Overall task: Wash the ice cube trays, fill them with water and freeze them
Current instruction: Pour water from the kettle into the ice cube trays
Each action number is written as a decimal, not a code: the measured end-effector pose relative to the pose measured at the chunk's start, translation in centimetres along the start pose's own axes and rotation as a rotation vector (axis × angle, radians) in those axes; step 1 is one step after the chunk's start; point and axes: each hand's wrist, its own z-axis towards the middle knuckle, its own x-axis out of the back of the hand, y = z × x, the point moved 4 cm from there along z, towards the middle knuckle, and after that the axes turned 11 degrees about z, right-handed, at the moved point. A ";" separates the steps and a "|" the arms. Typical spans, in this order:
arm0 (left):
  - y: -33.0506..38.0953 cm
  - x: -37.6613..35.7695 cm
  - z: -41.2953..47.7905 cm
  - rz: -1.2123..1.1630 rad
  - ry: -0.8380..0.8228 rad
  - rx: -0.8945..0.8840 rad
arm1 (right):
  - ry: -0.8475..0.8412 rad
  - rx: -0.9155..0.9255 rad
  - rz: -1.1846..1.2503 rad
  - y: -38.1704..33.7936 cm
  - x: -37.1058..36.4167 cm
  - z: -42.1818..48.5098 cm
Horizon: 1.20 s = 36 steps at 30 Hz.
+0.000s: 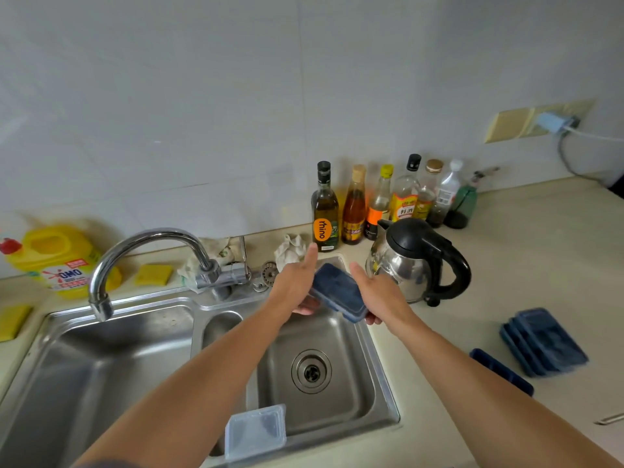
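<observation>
Grip of left hand (293, 286) and right hand (379, 292) clamped on ice tray (337, 292), rhino bottle (325, 211), OMO jug (57, 261)

Person, two forearms (209, 359), bare down to left hand (297, 285) and right hand (378, 292); greyish sleeve (101, 463) edge on left arm.
</observation>
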 end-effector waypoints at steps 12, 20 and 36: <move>-2.2 -2.8 0.3 -0.228 0.173 -0.073 | -0.075 -0.100 0.017 -0.4 -3.2 -1.4; -1.9 -3.5 -0.8 -0.185 0.104 -0.234 | 0.027 -0.048 0.082 0.6 -3.9 -1.9; -2.7 -4.6 -2.6 -0.123 -0.022 -0.248 | 0.115 0.001 0.086 1.6 -3.4 -2.3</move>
